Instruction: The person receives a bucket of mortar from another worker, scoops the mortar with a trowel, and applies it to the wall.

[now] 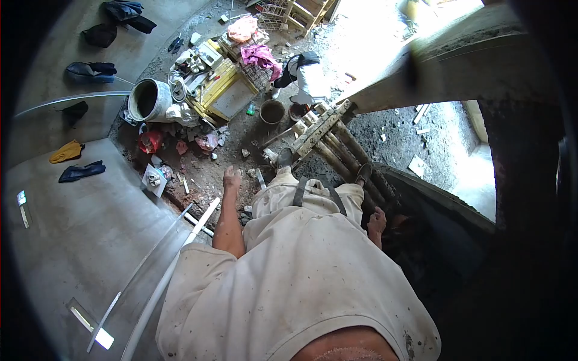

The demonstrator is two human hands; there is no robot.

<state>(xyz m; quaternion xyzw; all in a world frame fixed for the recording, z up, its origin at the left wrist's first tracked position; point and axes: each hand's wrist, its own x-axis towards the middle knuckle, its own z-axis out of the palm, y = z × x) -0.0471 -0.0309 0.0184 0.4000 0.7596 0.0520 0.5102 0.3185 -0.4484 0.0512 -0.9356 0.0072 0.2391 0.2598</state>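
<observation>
My left hand (232, 178) hangs away from my side over the littered ground, fingers loosely apart and nothing visible in it. Beside my right thigh is my right hand (377, 222), its fingers a little bent and apart, with no object seen in them. My feet, in worn shoes (285, 157), stand on a rough wooden trestle (319, 135) crusted with mortar, its rails running below me. A white pipe (208, 216) slants upright near my left arm. My dusty beige clothes (301, 259) fill the lower middle of the view.
Below, a person (310, 78) bends near a mortar bucket (272, 112). A large bucket (150, 101), a yellow wooden cabinet (226, 93) and rubble crowd the left. Caps and cloths (90, 72) are on the grey wall (78, 210). A concrete beam (433, 78) crosses the right.
</observation>
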